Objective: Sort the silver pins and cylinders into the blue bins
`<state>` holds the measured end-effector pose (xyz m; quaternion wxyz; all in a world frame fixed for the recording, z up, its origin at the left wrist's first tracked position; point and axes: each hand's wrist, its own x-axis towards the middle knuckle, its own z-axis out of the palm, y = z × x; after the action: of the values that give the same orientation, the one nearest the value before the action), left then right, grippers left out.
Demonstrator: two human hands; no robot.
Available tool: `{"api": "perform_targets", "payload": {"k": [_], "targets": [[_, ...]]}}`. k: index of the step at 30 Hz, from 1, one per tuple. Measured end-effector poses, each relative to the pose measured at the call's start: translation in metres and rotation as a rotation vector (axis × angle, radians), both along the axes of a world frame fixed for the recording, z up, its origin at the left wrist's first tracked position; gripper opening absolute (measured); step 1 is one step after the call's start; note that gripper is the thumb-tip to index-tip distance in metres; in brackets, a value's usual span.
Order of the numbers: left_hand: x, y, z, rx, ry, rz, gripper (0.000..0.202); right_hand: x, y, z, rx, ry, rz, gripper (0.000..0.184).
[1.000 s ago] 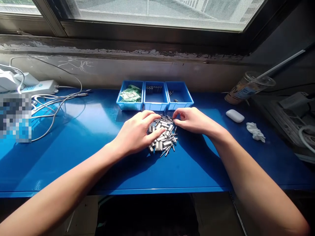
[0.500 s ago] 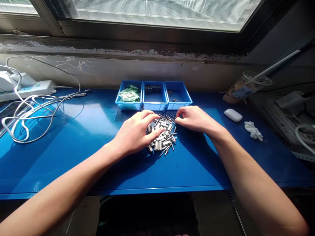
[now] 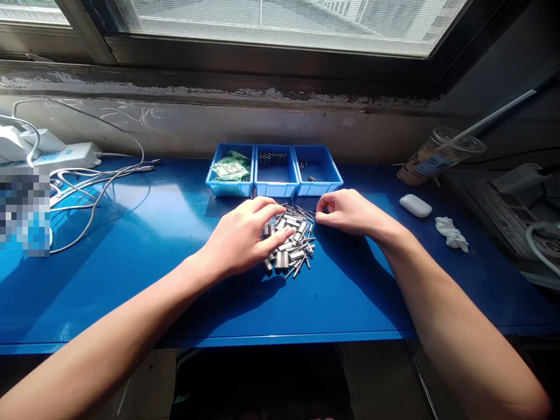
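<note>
A pile of small metal sleeves and pins (image 3: pixel 294 248) lies on the blue table (image 3: pixel 144 280) in front of me. My left hand (image 3: pixel 245 236) rests on the pile's left side, fingers curled over the parts with the thumb on a sleeve. My right hand (image 3: pixel 347 213) sits at the pile's right edge, thumb and forefinger pinched on a thin dark pin. Behind the pile stand three blue bins: the left bin (image 3: pixel 230 188) holds green bags, the middle bin (image 3: pixel 276 188) holds dark sleeves, the right bin (image 3: pixel 332 175) holds a few pins.
A white power strip (image 3: pixel 65 156) and tangled white cables (image 3: pixel 94 184) lie at the left. On the right are a white earbud case (image 3: pixel 415 205), a crumpled tissue (image 3: pixel 450 232) and a plastic cup with a straw (image 3: pixel 437 154). A window sill runs behind.
My right hand has shifted slightly right and pinched at the pile's edge. My left hand has stayed on the pile.
</note>
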<state>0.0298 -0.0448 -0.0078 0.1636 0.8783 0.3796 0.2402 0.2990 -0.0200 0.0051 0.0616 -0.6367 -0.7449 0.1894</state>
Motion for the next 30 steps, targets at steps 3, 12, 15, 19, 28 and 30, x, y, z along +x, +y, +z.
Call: {"api": "perform_targets", "payload": {"k": [3, 12, 15, 19, 28, 30], "targets": [[0.0, 0.0, 0.0, 0.001, 0.0, -0.003, 0.043, 0.002, 0.0, 0.001, -0.008, -0.023, -0.002, 0.016], [0.0, 0.0, 0.0, 0.005, -0.01, -0.006, 0.042, 0.006, -0.001, 0.001, -0.032, -0.01, -0.022, 0.011], [0.0, 0.0, 0.0, 0.011, -0.009, -0.007, 0.041, 0.007, -0.003, 0.004, 0.001, 0.106, -0.033, 0.008], [0.0, 0.0, -0.001, 0.016, -0.014, -0.01, 0.04, 0.007, -0.009, 0.012, -0.002, 0.415, -0.054, 0.017], [0.0, 0.0, 0.0, 0.002, -0.015, -0.018, 0.042, -0.001, -0.017, 0.016, 0.163, 0.881, -0.015, 0.031], [0.0, 0.0, 0.0, 0.001, -0.012, -0.017, 0.041, -0.003, -0.018, 0.017, 0.173, 0.945, -0.013, 0.038]]}}
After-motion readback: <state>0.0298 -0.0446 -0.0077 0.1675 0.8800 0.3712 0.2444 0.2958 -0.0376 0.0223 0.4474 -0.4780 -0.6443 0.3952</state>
